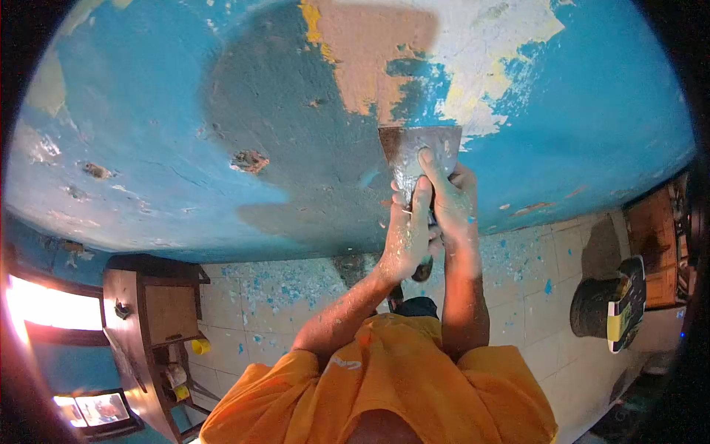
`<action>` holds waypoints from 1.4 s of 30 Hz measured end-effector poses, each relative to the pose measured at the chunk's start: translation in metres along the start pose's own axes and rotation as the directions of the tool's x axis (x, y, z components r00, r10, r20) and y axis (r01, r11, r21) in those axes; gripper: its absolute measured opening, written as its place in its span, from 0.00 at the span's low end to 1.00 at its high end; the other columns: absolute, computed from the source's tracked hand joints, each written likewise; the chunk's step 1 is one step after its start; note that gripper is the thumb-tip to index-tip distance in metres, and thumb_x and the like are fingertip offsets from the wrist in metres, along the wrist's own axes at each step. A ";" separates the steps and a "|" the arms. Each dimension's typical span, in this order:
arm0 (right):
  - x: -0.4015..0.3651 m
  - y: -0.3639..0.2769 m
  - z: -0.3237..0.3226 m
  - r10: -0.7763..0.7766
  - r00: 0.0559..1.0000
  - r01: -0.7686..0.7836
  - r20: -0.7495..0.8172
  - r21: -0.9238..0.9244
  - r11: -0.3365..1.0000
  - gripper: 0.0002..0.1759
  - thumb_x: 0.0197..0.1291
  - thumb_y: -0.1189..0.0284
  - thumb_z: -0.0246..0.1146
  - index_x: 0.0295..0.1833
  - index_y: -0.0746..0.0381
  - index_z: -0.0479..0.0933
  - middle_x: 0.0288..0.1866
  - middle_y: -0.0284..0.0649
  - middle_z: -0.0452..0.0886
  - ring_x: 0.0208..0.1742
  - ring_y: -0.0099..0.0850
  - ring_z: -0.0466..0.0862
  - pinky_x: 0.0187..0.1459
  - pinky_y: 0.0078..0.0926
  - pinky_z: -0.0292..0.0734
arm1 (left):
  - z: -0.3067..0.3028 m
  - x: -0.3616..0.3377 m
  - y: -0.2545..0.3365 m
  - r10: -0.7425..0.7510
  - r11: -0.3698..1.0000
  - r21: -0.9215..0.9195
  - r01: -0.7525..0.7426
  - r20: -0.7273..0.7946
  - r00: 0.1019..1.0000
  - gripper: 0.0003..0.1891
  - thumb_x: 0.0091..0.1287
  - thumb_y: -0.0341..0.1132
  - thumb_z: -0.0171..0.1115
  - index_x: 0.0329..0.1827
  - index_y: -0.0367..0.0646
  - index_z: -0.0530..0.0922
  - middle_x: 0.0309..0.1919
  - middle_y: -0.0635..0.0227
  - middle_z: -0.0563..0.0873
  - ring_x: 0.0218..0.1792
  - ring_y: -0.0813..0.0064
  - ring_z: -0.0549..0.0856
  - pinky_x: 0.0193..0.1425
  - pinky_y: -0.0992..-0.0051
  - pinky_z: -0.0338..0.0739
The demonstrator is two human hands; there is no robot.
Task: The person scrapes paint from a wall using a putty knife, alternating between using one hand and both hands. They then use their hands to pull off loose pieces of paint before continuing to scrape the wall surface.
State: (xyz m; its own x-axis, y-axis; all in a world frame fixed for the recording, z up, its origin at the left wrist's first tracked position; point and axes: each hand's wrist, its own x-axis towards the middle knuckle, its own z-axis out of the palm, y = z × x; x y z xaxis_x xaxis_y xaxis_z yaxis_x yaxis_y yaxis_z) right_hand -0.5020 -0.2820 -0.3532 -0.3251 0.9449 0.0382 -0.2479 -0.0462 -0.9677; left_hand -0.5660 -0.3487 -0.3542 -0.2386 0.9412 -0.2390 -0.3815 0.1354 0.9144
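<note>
The left hand (405, 233) and, farther forward, right hand (452, 196) clamp the scraper (405, 148), its long axis aimed at blue paint (429, 112).

Pale tiles (543, 325) cover the floor. On the left stands a wooden desk (126, 318) with yellow items (200, 345) beside it — too small to name. Past it glow a window (55, 303) and a smaller pane (100, 409). On the right, a black tub (594, 307) meets a yellow-edged slab (629, 307) — a brown cabinet (651, 233) near them.

Fingers (437, 176) on scraper (409, 150), patchy blue wall (592, 126)
</note>
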 end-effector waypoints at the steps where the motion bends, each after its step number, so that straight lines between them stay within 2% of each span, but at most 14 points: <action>1: 0.001 0.002 -0.001 -0.016 1.000 0.016 0.011 0.020 1.000 0.22 0.64 0.57 0.63 0.43 0.70 0.80 0.32 0.38 0.85 0.31 0.22 0.81 0.34 0.25 0.77 | -0.009 0.009 -0.012 -0.010 1.000 -0.002 0.010 0.008 1.000 0.35 0.73 0.58 0.46 0.72 0.42 0.52 0.61 0.56 0.69 0.54 0.67 0.77 0.46 0.71 0.82; 4: 0.006 0.026 -0.004 -0.023 0.996 0.020 -0.080 -0.044 0.999 0.22 0.64 0.57 0.63 0.43 0.69 0.80 0.33 0.40 0.85 0.31 0.24 0.83 0.33 0.25 0.78 | -0.018 0.022 -0.033 -0.005 0.995 0.103 0.008 -0.024 1.000 0.23 0.76 0.53 0.43 0.58 0.41 0.67 0.41 0.66 0.78 0.40 0.78 0.79 0.39 0.76 0.81; 11: 0.003 0.034 -0.008 -0.043 0.995 0.043 -0.086 0.003 0.999 0.23 0.64 0.56 0.64 0.41 0.70 0.79 0.28 0.37 0.83 0.30 0.20 0.78 0.31 0.22 0.75 | -0.016 0.024 -0.038 -0.084 0.995 -0.055 0.083 -0.011 0.996 0.23 0.77 0.50 0.44 0.62 0.39 0.65 0.43 0.66 0.78 0.42 0.79 0.79 0.39 0.75 0.79; 12: 0.006 0.046 -0.007 -0.132 0.980 0.122 -0.148 -0.077 0.990 0.23 0.63 0.56 0.64 0.39 0.70 0.79 0.27 0.36 0.82 0.30 0.19 0.77 0.31 0.22 0.74 | -0.029 0.036 -0.050 0.034 0.978 0.204 -0.045 0.056 0.998 0.25 0.76 0.53 0.43 0.65 0.42 0.62 0.45 0.65 0.78 0.42 0.76 0.79 0.40 0.74 0.80; 15: 0.007 -0.016 0.003 -0.144 0.989 0.127 -0.028 -0.326 0.937 0.23 0.63 0.55 0.64 0.38 0.70 0.78 0.27 0.36 0.82 0.29 0.20 0.76 0.32 0.24 0.73 | -0.010 0.024 -0.005 0.324 0.925 0.202 -0.321 0.019 0.946 0.27 0.76 0.54 0.41 0.67 0.42 0.60 0.47 0.62 0.78 0.43 0.73 0.81 0.40 0.72 0.81; 16: 0.002 -0.011 0.004 -0.121 0.992 0.105 -0.027 -0.327 0.939 0.23 0.63 0.55 0.64 0.38 0.70 0.78 0.27 0.36 0.82 0.29 0.20 0.76 0.32 0.24 0.73 | -0.013 0.015 0.022 0.068 0.991 0.111 -0.077 0.081 0.994 0.26 0.77 0.53 0.40 0.66 0.41 0.61 0.46 0.62 0.78 0.43 0.74 0.81 0.38 0.71 0.81; 21: -0.001 0.022 0.005 -0.103 0.989 0.089 -0.109 -0.124 0.988 0.24 0.63 0.54 0.64 0.39 0.69 0.78 0.30 0.36 0.82 0.31 0.18 0.76 0.32 0.24 0.73 | -0.028 0.011 0.006 -0.126 0.965 0.253 0.070 0.212 0.969 0.26 0.76 0.54 0.42 0.63 0.40 0.63 0.45 0.62 0.78 0.44 0.76 0.79 0.35 0.71 0.80; 25: 0.004 0.012 0.004 -0.086 0.989 0.074 -0.123 -0.104 0.992 0.24 0.63 0.54 0.63 0.37 0.69 0.79 0.29 0.36 0.82 0.32 0.19 0.76 0.33 0.24 0.74 | -0.010 0.015 -0.014 0.054 0.994 0.101 -0.047 -0.071 0.996 0.27 0.76 0.53 0.44 0.62 0.37 0.65 0.46 0.63 0.77 0.44 0.78 0.78 0.39 0.75 0.79; 27: -0.002 0.046 -0.011 -0.061 0.990 0.020 -0.130 -0.293 0.956 0.24 0.63 0.54 0.64 0.36 0.69 0.80 0.28 0.36 0.82 0.32 0.19 0.76 0.34 0.24 0.74 | -0.026 0.028 -0.038 0.090 0.990 0.114 -0.085 -0.033 0.995 0.21 0.75 0.49 0.49 0.53 0.36 0.70 0.32 0.62 0.80 0.25 0.74 0.79 0.26 0.71 0.75; 28: 0.005 0.056 -0.013 -0.074 0.989 0.007 -0.130 -0.454 0.891 0.24 0.62 0.55 0.64 0.35 0.69 0.80 0.28 0.36 0.83 0.31 0.19 0.76 0.34 0.24 0.74 | -0.057 0.050 -0.105 0.609 0.625 0.470 -0.624 0.208 0.766 0.26 0.77 0.50 0.44 0.65 0.35 0.64 0.54 0.59 0.76 0.54 0.72 0.75 0.60 0.71 0.71; 33: -0.007 0.037 -0.005 0.089 0.990 -0.099 -0.111 -0.088 0.991 0.24 0.62 0.55 0.64 0.33 0.69 0.79 0.27 0.35 0.82 0.31 0.20 0.76 0.34 0.26 0.74 | -0.025 0.019 -0.049 0.271 0.939 0.233 -0.252 -0.051 0.961 0.24 0.77 0.45 0.44 0.65 0.34 0.65 0.55 0.59 0.76 0.55 0.71 0.75 0.63 0.69 0.68; 35: 0.001 0.051 -0.010 -0.180 0.976 0.136 -0.123 -0.301 0.944 0.23 0.63 0.57 0.64 0.34 0.69 0.79 0.26 0.35 0.81 0.29 0.21 0.77 0.33 0.26 0.74 | -0.036 0.036 -0.056 0.068 0.975 0.207 -0.083 0.080 0.995 0.23 0.77 0.44 0.43 0.65 0.33 0.65 0.54 0.60 0.76 0.53 0.70 0.76 0.62 0.67 0.69; 39: 0.004 0.031 0.011 -0.181 0.970 0.161 -0.162 -0.128 0.979 0.26 0.64 0.52 0.63 0.30 0.67 0.74 0.22 0.28 0.72 0.26 0.19 0.66 0.26 0.23 0.61 | -0.022 0.036 -0.041 0.575 0.801 0.219 -0.557 -0.018 0.818 0.20 0.76 0.45 0.46 0.54 0.34 0.73 0.40 0.65 0.83 0.42 0.76 0.79 0.47 0.71 0.75; 42: 0.012 -0.002 0.021 -0.329 0.941 0.299 -0.077 -0.265 0.917 0.24 0.64 0.53 0.64 0.32 0.67 0.75 0.22 0.29 0.73 0.26 0.17 0.68 0.26 0.21 0.64 | -0.031 0.025 -0.018 0.363 0.929 0.075 -0.362 0.007 0.932 0.22 0.75 0.48 0.48 0.54 0.34 0.72 0.41 0.65 0.82 0.42 0.77 0.79 0.47 0.72 0.76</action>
State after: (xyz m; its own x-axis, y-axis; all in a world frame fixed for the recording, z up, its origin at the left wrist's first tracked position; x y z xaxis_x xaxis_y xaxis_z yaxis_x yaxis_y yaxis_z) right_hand -0.5247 -0.2770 -0.3456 -0.1542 0.9293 0.3356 -0.0825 0.3264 -0.9416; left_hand -0.5935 -0.3369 -0.3866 -0.3546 0.9283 0.1115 -0.2012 -0.1922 0.9605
